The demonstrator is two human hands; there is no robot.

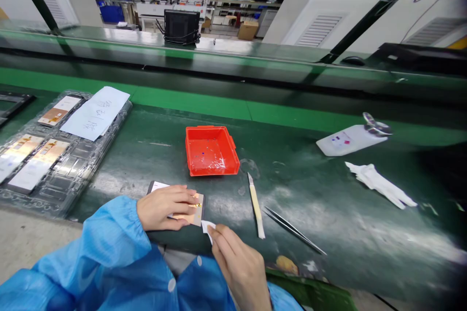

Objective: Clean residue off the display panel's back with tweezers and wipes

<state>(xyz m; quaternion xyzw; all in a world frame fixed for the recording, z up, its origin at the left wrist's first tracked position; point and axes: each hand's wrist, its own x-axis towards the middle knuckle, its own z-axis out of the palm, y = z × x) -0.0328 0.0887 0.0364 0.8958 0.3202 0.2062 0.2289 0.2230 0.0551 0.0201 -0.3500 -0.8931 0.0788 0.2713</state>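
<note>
Screen panel [193, 216], long axis sideways, coppery end rightward

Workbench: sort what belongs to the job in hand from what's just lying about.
Seemingly in the job: panel under the left hand; white wipe in the right hand; probably the tray of similar panels.

Seemingly just lying about: red bin; crumpled cloth; paper note; perhaps the knife and tweezers, both untouched.

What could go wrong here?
Possibly two things. The left hand lies flat across the phone screen, its fingertips by the gold-coloured parts, so pressing hard might damage them. And the craft knife lies bare-bladed just beyond the right hand, which pinches a white wipe; a careless reach could nick a finger.
</note>
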